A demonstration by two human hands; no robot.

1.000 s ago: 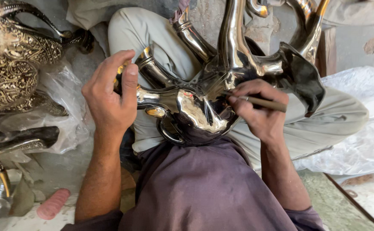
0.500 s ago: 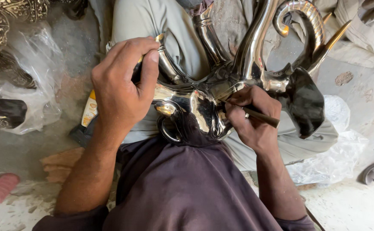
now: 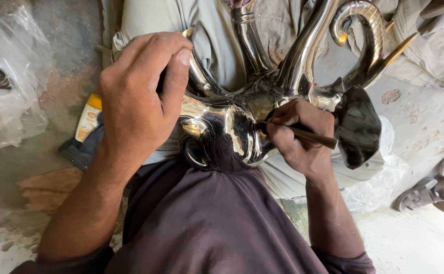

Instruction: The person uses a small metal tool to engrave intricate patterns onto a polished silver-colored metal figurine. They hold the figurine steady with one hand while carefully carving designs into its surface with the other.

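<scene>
— What is the left hand (image 3: pixel 140 96) doing?

— It is clenched over one curved arm of a polished metal candelabra (image 3: pixel 242 127), fingers wrapped over the top and the thumb pressed down the near side. The piece rests in the person's lap, against the dark purple shirt (image 3: pixel 206 223) and across the grey-green trousers (image 3: pixel 217 45).

— And the right hand (image 3: pixel 300 137)?

— It grasps a thin wooden-handled tool (image 3: pixel 308 137) like a pencil, fingers pinched round the shaft. The working end points left and meets the shiny central body of the candelabra; the brown handle sticks out to the right past the knuckles.

— How does the candelabra lie?

— Its mirror-bright hub sits between the two hands. Several arms sweep away from the person, one ending in a ribbed spiral scroll (image 3: pixel 359 25) at the upper right. A dark, glossy, cup-shaped part (image 3: pixel 356 127) hangs just beside the right hand.

— What lies around it?

— To the left, on the dusty floor (image 3: pixel 425 127), a small yellow and white bottle (image 3: pixel 89 117) lies near the left wrist, and crumpled clear plastic sheeting (image 3: pixel 13 71) lies further left. More plastic (image 3: pixel 374 187) shows under the right thigh. At the right edge sits a sandal (image 3: pixel 420 195).
</scene>
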